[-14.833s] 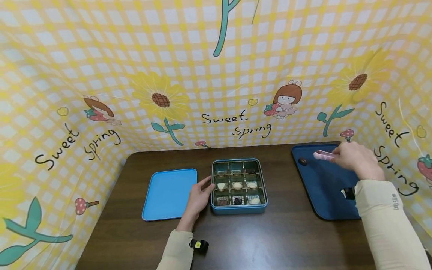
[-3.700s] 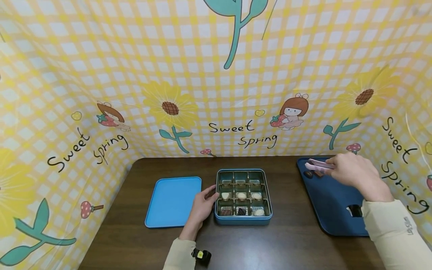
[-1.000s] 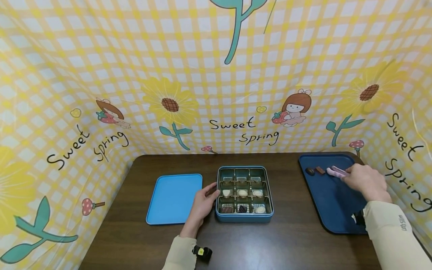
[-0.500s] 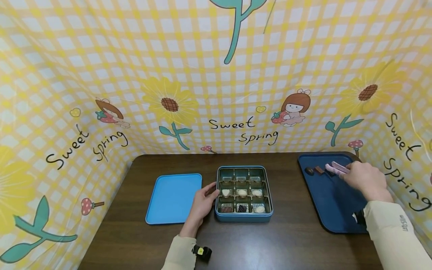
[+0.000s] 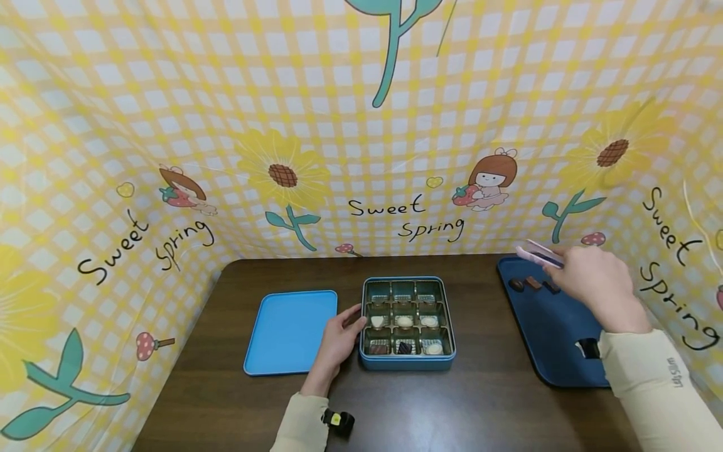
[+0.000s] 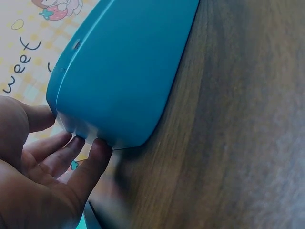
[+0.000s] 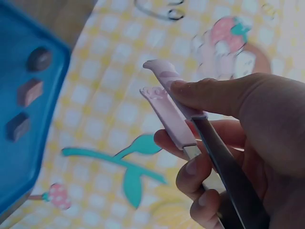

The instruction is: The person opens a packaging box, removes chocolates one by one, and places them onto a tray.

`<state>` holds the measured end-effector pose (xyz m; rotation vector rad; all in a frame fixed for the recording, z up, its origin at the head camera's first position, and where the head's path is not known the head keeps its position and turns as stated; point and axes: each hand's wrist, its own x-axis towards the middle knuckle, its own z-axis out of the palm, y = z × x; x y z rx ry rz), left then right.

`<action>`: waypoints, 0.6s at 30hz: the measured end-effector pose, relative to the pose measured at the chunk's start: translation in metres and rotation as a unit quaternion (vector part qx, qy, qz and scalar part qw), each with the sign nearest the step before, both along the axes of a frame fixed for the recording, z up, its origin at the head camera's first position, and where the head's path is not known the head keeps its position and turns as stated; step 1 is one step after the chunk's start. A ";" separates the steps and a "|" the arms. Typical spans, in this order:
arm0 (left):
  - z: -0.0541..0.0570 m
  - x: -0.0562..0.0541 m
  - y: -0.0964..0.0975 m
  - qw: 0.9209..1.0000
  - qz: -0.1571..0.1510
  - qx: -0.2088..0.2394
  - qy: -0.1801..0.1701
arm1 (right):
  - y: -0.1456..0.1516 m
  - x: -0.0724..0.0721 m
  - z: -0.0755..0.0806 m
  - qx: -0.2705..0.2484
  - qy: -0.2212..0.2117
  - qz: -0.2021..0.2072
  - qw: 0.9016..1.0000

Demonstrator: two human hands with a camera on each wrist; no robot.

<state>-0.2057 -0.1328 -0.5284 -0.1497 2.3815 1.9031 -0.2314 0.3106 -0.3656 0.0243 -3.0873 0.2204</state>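
Note:
My right hand (image 5: 599,282) grips tongs (image 5: 539,255) with pink paw-shaped tips, raised above the far end of a dark blue tray (image 5: 565,351). In the right wrist view the tong tips (image 7: 169,109) stand apart with nothing between them. Below them on the tray lie a round dark chocolate (image 5: 516,285), a brown block chocolate (image 5: 533,283) and a dark block chocolate (image 5: 551,287). With extended fingers my left hand (image 5: 336,342) touches the left wall of a blue tin (image 5: 407,363). Its divided liner holds chocolates in the middle and front rows; bare plastic shows in the back row.
Left of the tin a light blue square lid (image 5: 290,333) lies flat on the brown table (image 5: 486,402). Yellow checked cloth (image 5: 361,157) hangs behind and at both sides, close to the tray's far edge.
The tray held one visible chocolate 14.8 s ago; the brown and dark blocks now lie beside it. In the last half second the tongs have risen off the dark block. My left hand stays put.

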 end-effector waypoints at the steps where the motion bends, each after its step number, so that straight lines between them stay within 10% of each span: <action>1: 0.000 0.000 0.000 1.000 -0.001 0.000 0.002 | -0.005 0.000 0.002 0.004 0.003 0.006 1.000; 18: 0.000 0.002 0.002 1.000 0.000 -0.001 0.021 | -0.080 -0.002 -0.009 0.027 0.038 0.073 0.996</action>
